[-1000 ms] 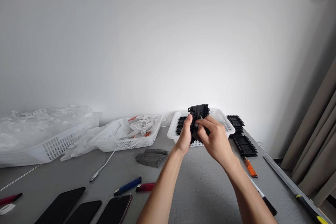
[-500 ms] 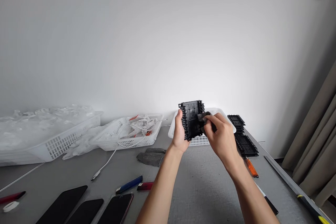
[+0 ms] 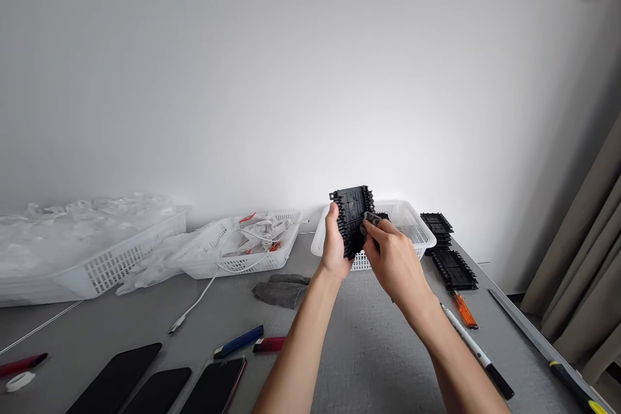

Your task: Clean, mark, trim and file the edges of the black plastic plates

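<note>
My left hand (image 3: 334, 246) grips a black plastic tray with toothed side edges (image 3: 353, 210) by its left edge, thumb in front, tilted up above the table. In my right hand (image 3: 395, 259) a dark grey cloth (image 3: 371, 220) is pinched and pressed against the tray's right side. Behind both hands stands a white perforated basket (image 3: 412, 220), with something black partly visible inside. Right of it lie more black toothed trays (image 3: 455, 270), some of them stacked.
A grey cloth (image 3: 279, 292) lies left of my forearm. Baskets with plastic bags (image 3: 107, 272) and with a white cable (image 3: 242, 265) stand further left. Phones (image 3: 213, 388), lighters (image 3: 240, 341), a marker (image 3: 478, 352) and a long metal strip (image 3: 521, 326) lie on the grey table.
My right hand has moved left and slightly down with the cloth across the tray, uncovering more of the basket and marker. The tray has turned slightly in my left hand.
</note>
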Tool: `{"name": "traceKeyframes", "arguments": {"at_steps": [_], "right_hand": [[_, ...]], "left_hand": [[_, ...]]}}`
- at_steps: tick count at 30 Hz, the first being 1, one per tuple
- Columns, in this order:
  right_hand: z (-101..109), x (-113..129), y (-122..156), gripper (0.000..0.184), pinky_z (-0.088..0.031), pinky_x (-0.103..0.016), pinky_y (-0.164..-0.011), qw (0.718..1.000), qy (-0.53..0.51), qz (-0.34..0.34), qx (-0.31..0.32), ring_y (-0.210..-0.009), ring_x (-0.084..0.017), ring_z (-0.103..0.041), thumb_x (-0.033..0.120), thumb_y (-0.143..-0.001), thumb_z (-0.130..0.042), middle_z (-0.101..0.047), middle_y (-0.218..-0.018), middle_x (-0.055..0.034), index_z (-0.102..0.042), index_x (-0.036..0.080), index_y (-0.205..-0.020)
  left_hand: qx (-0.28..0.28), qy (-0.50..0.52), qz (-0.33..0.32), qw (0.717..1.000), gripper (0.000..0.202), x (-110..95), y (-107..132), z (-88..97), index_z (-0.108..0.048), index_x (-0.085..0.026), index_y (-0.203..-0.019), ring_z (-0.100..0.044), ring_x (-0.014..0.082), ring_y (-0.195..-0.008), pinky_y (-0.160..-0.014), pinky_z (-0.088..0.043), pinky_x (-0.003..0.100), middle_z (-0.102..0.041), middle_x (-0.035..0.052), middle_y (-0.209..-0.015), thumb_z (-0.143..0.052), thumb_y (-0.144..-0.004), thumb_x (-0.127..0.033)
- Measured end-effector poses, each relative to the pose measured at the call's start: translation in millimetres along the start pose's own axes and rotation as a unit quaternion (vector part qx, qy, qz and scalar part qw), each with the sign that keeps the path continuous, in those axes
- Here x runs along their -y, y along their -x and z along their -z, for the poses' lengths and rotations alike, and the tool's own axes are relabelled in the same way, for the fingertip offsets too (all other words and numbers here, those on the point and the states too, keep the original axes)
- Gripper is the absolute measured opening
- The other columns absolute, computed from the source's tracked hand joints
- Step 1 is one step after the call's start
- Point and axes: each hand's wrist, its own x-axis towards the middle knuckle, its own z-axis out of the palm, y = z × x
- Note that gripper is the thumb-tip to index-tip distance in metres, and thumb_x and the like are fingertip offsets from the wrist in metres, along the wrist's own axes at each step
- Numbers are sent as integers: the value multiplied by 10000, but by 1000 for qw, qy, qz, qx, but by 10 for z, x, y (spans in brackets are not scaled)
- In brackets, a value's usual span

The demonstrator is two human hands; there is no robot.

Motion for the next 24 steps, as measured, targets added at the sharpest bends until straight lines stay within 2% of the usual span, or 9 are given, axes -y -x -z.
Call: {"name": "traceKeyframes", "arguments": {"at_steps": [8,17,24], "right_hand": [[-46,-68,-10,396,-429,-268,-633,995,-98,12,-21,-652,-149,-565,200,-959,-427,-589,-824,-40,-659,177,-1279],[0,-99,-22,410,-418,-263,-639,991,-128,34,7,-669,-144,-550,194,-953,-443,-544,-792,-26,-643,168,-1310],[18,-56,-3,412,-405,-273,-632,990,-139,30,19,-667,-144,-532,185,-951,-448,-560,-801,-32,-635,139,-1316]], "left_hand": [[-3,4,-26,1000,479,-27,17,-11,-726,-166,-936,-709,239,-926,-843,-562,324,-755,71,-874,-541,-854,-600],[20,5,-36,999,484,-41,22,-17,-727,-169,-971,-706,235,-949,-858,-559,321,-757,73,-905,-539,-861,-601],[11,7,-17,1000,462,-68,9,7,-725,-166,-946,-711,239,-928,-855,-562,329,-757,66,-868,-570,-846,-589]]}}
